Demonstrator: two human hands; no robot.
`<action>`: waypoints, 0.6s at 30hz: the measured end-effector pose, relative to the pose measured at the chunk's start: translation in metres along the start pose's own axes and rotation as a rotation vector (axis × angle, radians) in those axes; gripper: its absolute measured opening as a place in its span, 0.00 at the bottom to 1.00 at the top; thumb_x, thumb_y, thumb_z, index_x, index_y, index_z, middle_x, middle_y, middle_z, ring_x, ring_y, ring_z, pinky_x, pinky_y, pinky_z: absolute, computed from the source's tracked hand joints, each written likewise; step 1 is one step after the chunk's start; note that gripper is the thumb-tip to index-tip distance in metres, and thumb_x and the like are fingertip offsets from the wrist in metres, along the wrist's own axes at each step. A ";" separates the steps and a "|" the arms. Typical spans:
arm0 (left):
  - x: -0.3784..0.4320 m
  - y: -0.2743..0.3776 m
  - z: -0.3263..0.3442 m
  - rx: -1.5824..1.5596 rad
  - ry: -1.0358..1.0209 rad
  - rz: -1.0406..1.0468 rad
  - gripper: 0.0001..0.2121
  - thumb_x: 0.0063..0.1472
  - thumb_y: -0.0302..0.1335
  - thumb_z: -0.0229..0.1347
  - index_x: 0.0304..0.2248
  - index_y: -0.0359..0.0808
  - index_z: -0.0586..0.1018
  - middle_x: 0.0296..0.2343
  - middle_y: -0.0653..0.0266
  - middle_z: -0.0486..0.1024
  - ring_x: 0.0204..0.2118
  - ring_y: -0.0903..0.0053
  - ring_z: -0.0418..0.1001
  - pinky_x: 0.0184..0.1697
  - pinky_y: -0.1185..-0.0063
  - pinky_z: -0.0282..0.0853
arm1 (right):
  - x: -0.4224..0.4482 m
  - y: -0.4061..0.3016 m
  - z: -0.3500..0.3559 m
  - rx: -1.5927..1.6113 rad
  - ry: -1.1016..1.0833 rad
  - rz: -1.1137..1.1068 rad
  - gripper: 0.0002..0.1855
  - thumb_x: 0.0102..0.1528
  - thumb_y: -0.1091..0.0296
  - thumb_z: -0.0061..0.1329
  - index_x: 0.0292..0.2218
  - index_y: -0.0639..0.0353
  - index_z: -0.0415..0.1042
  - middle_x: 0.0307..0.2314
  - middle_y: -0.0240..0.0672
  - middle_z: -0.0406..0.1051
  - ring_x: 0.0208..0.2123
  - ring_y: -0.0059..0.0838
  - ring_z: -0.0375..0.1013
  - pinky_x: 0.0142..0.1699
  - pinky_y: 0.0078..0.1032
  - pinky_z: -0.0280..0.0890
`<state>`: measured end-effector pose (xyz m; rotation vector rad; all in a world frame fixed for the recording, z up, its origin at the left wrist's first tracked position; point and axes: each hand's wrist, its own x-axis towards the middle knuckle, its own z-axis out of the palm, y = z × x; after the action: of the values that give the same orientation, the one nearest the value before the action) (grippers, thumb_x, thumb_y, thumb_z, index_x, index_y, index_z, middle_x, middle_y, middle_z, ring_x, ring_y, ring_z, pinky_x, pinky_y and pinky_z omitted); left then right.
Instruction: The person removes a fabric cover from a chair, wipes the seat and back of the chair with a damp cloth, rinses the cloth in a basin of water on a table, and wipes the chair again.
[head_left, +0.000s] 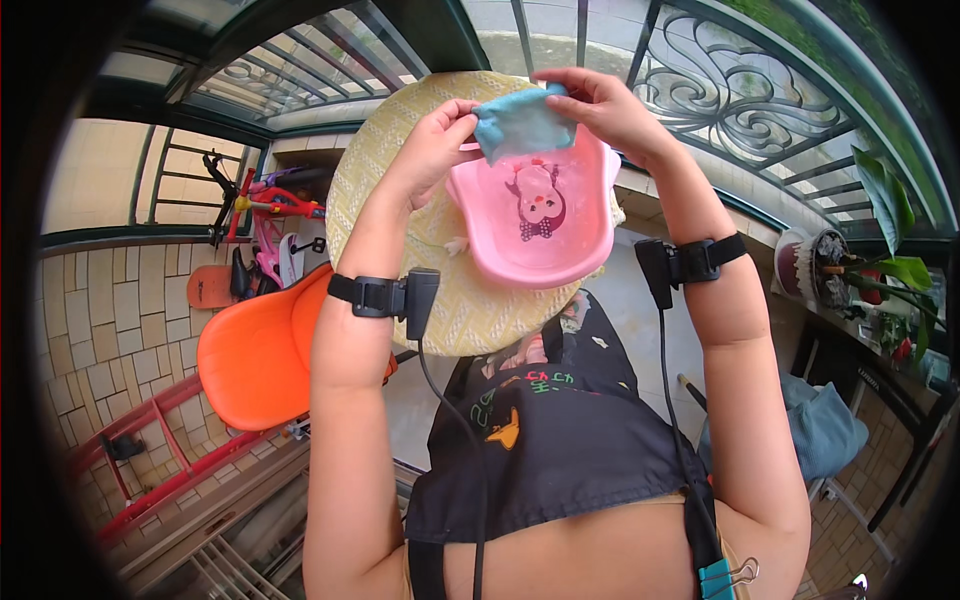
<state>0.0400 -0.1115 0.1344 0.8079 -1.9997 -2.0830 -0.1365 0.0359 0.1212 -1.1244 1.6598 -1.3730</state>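
A small light-blue cloth piece (521, 124) is stretched between my two hands above the far rim of a pink plastic basin (491, 259). My left hand (439, 146) pinches its left edge between thumb and fingers. At the upper right corner, my right hand (600, 105) grips the cloth with the thumb in front. Inside the basin, a printed cartoon figure with a polka-dot bow (537, 229) shows on the bottom, seemingly under clear water. The basin stands on a round table with a pale yellow patterned cloth (382, 180).
An orange chair (255, 360) stands left of the table, with a child's bicycle (270, 251) behind it. A red ladder (169, 435) lies lower left. Potted plants (821, 266) line the right side. Metal window bars (735, 97) rise beyond the table. Cables (469, 442) run from both forearm straps.
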 end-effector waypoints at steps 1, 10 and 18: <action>0.000 0.002 0.004 -0.147 0.000 -0.027 0.09 0.63 0.27 0.41 0.41 0.36 0.68 0.35 0.66 0.70 0.38 0.80 0.70 0.43 0.76 0.69 | 0.000 0.003 0.004 0.132 -0.052 0.088 0.14 0.57 0.65 0.44 0.44 0.58 0.69 0.34 0.29 0.70 0.36 0.15 0.67 0.42 0.17 0.63; 0.018 -0.042 0.019 -0.595 0.061 -0.064 0.13 0.65 0.31 0.41 0.45 0.34 0.67 0.39 0.62 0.69 0.40 0.76 0.69 0.44 0.72 0.68 | -0.004 0.070 0.077 0.657 0.162 0.581 0.28 0.55 0.39 0.37 0.50 0.46 0.61 0.48 0.35 0.59 0.52 0.31 0.55 0.51 0.48 0.53; 0.018 -0.087 0.025 -0.165 0.280 0.003 0.15 0.61 0.26 0.47 0.47 0.35 0.66 0.41 0.60 0.69 0.40 0.78 0.69 0.41 0.79 0.67 | 0.004 0.115 0.075 0.479 0.159 0.443 0.16 0.54 0.66 0.48 0.43 0.63 0.68 0.33 0.34 0.70 0.31 0.25 0.72 0.38 0.21 0.67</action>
<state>0.0358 -0.0880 0.0453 0.9997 -1.6619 -1.9737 -0.0918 0.0109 -0.0067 -0.3571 1.4572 -1.4746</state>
